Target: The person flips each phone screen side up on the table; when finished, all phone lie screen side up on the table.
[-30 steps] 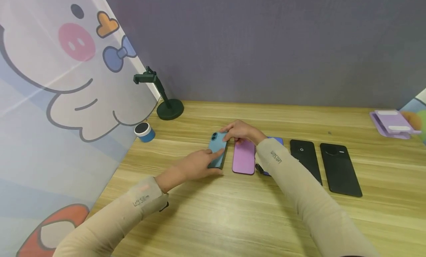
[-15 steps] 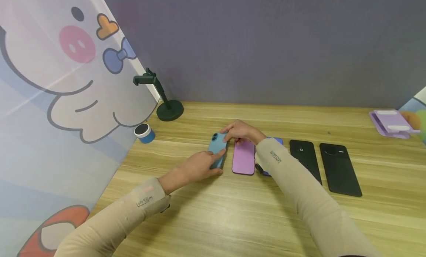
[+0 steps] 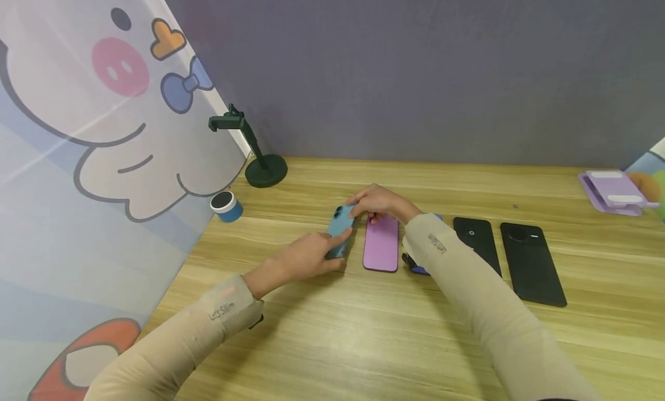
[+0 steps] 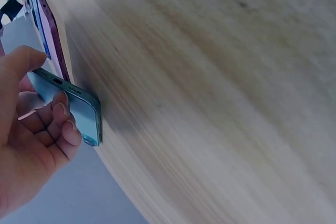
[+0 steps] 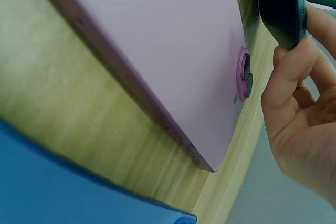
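Observation:
Both hands pinch a light blue phone (image 3: 340, 221), its camera side facing up. My left hand (image 3: 303, 255) grips its lower end; in the left wrist view thumb and forefinger of the hand (image 4: 31, 129) are at the phone (image 4: 84, 114), other fingers curled beneath. My right hand (image 3: 378, 202) holds the upper right corner. In the right wrist view, fingers of the hand (image 5: 307, 98) pinch the dark-looking phone (image 5: 281, 3), raised off the table at that edge. Right beside it lies a pink phone (image 3: 381, 245), also large in the right wrist view (image 5: 168, 51).
A blue phone (image 3: 422, 270) is partly under the right sleeve. Farther right lie two black phones (image 3: 478, 242) (image 3: 532, 265). A dark green stand (image 3: 265, 171) and a blue jar (image 3: 228, 210) are at the left; a purple stand (image 3: 613, 192) is at the far right.
The light blue phone has shifted slightly up and right and tilted a little, with both hands still on it. The right forearm has moved slightly right.

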The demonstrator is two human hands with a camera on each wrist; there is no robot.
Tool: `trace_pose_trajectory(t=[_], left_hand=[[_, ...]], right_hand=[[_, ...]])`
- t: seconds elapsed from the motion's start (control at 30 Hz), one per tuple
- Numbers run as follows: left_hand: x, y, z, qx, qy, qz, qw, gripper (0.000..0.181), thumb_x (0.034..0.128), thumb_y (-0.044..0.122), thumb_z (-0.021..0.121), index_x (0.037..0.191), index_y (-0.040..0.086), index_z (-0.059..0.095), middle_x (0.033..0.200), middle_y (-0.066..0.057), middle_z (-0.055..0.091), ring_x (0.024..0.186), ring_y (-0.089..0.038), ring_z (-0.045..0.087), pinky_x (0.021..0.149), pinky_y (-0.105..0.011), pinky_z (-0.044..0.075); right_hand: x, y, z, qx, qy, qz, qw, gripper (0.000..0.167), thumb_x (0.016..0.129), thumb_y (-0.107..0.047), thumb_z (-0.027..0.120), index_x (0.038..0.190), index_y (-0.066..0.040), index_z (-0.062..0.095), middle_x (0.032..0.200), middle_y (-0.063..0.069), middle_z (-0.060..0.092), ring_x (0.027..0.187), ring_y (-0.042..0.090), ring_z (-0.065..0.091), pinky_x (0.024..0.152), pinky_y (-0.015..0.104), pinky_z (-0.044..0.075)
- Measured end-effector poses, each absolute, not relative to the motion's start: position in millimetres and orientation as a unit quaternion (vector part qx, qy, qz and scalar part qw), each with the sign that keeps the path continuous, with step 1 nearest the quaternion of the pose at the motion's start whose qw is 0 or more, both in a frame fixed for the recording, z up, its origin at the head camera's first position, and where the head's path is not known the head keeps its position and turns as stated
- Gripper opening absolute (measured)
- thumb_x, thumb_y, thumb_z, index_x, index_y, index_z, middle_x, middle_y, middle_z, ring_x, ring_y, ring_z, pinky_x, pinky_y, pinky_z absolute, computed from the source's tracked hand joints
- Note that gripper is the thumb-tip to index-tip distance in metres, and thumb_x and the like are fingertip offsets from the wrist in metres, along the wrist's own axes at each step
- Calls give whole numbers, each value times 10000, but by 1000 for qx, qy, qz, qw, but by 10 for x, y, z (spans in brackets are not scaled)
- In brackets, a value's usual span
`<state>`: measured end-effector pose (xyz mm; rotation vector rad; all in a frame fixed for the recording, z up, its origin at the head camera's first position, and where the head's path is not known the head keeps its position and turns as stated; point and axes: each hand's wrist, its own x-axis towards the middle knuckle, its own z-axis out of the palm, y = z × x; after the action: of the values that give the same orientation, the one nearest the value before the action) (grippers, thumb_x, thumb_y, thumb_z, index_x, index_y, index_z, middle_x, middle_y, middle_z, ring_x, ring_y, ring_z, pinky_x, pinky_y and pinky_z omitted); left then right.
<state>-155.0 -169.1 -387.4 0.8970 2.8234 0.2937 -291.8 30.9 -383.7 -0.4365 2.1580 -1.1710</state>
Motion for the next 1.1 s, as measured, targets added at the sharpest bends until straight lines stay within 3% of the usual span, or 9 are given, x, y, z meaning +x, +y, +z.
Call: trace_pose_trajectory(t=[0.13,0.27,0.4,0.7,0.93,1.1], left_hand=[[-1565,-1735,-3842,300,941,123,92,702,988,290,606,1577,63,300,722,3,561,570,-50,447,520,-189,383],[-1583,-1767,-3808,294,941,137,98,738,963,233,586,1590,45,245,665,41,472,508,-25,388,478,-175,338],[-1583,-1776,-3773,285,941,146,104,759,953,206,578,1592,20,214,654,46,461,485,-22,379,463,-175,331],[-1564,-1889,-3747,258,946,182,77,708,969,148,588,1586,37,259,645,43,486,493,-38,400,471,-200,355],[-1557,-1992,-3812,227,946,226,51,629,1004,146,537,1584,95,302,674,22,542,495,-43,424,485,-206,382],[-1535,-2044,-3896,166,933,319,20,553,1027,162,511,1563,135,374,599,27,460,477,-67,347,481,-229,340]], right_hand=[[-2919,354,-3821,-178,812,-456,318,498,893,-241,755,1367,-140,642,1468,77,554,470,84,423,541,261,498],[-2901,387,-3814,-190,797,-476,319,537,909,-266,736,1414,-145,598,1256,114,663,482,97,428,558,279,500],[-2885,415,-3840,-201,784,-494,317,571,920,-274,723,1454,-163,554,1134,143,657,515,109,455,560,277,495],[-2812,503,-3824,-234,763,-517,309,671,946,-300,696,1548,-200,417,1406,101,547,587,150,537,605,344,545],[-2810,559,-3836,-228,757,-528,310,647,967,-254,667,1556,-204,402,1403,134,532,608,143,493,574,318,516],[-2790,563,-3887,-202,768,-524,307,628,973,-174,650,1552,-170,406,1361,147,553,577,123,441,534,277,485]])
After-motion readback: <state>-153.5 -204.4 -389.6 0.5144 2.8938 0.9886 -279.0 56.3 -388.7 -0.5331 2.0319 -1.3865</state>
